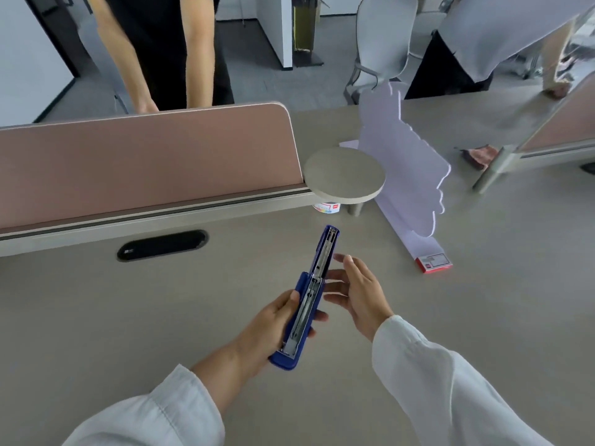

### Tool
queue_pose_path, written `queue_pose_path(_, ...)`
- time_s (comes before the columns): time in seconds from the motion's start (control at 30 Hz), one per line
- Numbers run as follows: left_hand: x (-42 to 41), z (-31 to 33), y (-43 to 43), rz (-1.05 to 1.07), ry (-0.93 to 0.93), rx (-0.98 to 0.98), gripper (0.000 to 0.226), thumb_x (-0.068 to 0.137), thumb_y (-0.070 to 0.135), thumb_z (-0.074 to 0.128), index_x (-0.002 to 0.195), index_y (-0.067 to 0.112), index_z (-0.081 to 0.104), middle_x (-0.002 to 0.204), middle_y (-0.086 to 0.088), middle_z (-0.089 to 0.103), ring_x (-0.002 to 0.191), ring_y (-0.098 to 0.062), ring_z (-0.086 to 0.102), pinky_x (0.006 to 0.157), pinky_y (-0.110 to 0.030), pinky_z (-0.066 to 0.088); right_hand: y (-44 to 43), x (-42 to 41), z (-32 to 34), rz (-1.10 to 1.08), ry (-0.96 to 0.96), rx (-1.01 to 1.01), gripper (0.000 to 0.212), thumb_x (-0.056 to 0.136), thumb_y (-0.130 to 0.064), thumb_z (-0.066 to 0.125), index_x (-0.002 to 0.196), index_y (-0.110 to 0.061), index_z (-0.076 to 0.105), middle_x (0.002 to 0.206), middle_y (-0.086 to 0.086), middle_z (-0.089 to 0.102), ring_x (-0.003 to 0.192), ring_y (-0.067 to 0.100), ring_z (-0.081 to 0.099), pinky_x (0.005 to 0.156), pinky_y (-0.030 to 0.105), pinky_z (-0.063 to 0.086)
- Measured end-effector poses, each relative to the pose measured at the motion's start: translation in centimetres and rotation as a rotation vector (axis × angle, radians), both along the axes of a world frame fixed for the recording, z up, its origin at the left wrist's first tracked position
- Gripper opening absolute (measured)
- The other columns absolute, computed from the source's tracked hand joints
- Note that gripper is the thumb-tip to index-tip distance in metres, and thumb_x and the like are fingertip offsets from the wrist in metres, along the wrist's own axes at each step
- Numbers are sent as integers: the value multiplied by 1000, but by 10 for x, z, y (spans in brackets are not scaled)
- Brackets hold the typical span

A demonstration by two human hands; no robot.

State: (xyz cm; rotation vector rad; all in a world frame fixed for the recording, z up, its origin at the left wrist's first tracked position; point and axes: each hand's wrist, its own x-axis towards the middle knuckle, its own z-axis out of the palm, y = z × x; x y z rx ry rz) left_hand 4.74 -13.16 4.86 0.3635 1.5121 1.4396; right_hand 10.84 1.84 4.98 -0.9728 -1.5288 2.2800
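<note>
Two hands work above the near middle of the grey table (161, 317) in the head view. The left hand (269, 328) wraps thumb and curled fingers round the base of the blue stapler (306, 304), holding it clear of the surface. The stapler is already swung open, its top arm pointing far and its metal magazine channel exposed. The right hand (357, 291) is spread and holds nothing, fingers straight just beside the raised arm; contact I cannot tell. So the opening looks done, while loading and closing look left. Whether the channel holds staples is too fine to read. Right of the hands lies a red box (433, 262), and farther off a small white tub (326, 208); the contents of both are hidden.
</note>
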Motion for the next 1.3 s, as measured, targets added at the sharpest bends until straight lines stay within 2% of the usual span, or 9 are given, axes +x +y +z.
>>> queue_pose_path(0.23, 20, -33, 95, 239, 33, -84, 26, 96, 30, 35, 102, 18, 57, 80, -1, 71, 57, -12, 59, 50, -17, 49, 89, 38, -39, -110, -208, 211, 16, 92, -9, 44, 90, -16, 58, 81, 5, 63, 64, 16, 56, 60, 24, 46)
queue_pose_path(0.33, 22, -47, 127, 286, 4, -94, 24, 96, 29, 36, 96, 19, 57, 69, 4, 73, 55, -13, 58, 46, -15, 48, 132, 54, -57, -220, -351, 394, 11, 86, -10, 51, 90, -18, 57, 83, -2, 61, 75, 18, 56, 63, 25, 45)
queue_pose_path(0.43, 23, -60, 150, 254, -2, -106, 25, 96, 30, 35, 95, 21, 57, 67, 6, 74, 53, -11, 60, 47, -18, 48, 170, 67, -78, -253, -535, 592, 24, 82, -13, 57, 105, -13, 57, 108, 5, 61, 100, 24, 55, 84, 33, 45)
queue_pose_path(0.5, 25, -67, 160, 223, 8, -122, 26, 97, 31, 34, 97, 20, 58, 70, 5, 74, 52, -9, 61, 47, -18, 48, 186, 71, -90, -237, -623, 691, 38, 80, -16, 61, 116, -12, 52, 122, 9, 53, 116, 28, 44, 100, 36, 36)
queue_pose_path(0.67, 24, -75, 163, 156, 40, -205, 28, 96, 33, 35, 101, 18, 59, 84, -1, 73, 55, -10, 63, 57, -23, 50, 204, 64, -114, -143, -708, 826, 52, 75, -22, 65, 121, -10, 45, 145, 9, 29, 132, 29, 23, 107, 33, 22)
queue_pose_path(0.77, 17, -69, 151, 90, 61, -232, 25, 93, 37, 42, 104, 21, 57, 91, -2, 73, 60, -10, 65, 61, -26, 50, 207, 52, -116, -155, -782, 827, 42, 74, -29, 61, 109, -9, 49, 140, 8, 37, 130, 29, 28, 109, 36, 24)
queue_pose_path(0.93, 4, -51, 108, 73, 92, -242, 41, 72, 38, 53, 105, 14, 56, 97, -2, 68, 63, -8, 68, 51, -18, 49, 183, 44, -111, -137, -824, 880, 40, 72, -32, 65, 101, -8, 51, 123, 12, 46, 117, 34, 35, 103, 39, 30)
queue_pose_path(1.13, -3, -42, 33, 151, 84, -217, 37, 71, 29, 52, 103, 10, 57, 96, -8, 68, 63, -13, 68, 50, -18, 48, 99, 29, -101, -22, -654, 869, 53, 63, -25, 73, 107, -11, 46, 114, 10, 45, 112, 32, 36, 94, 35, 34)
queue_pose_path(1.3, -15, -40, -47, 231, 100, -165, 24, 82, 19, 54, 105, 13, 53, 93, -8, 68, 63, -13, 69, 52, -19, 51, 6, 5, -90, 176, -492, 906, 73, 64, -35, 73, 126, -19, 40, 116, 4, 43, 117, 24, 37, 98, 32, 33)
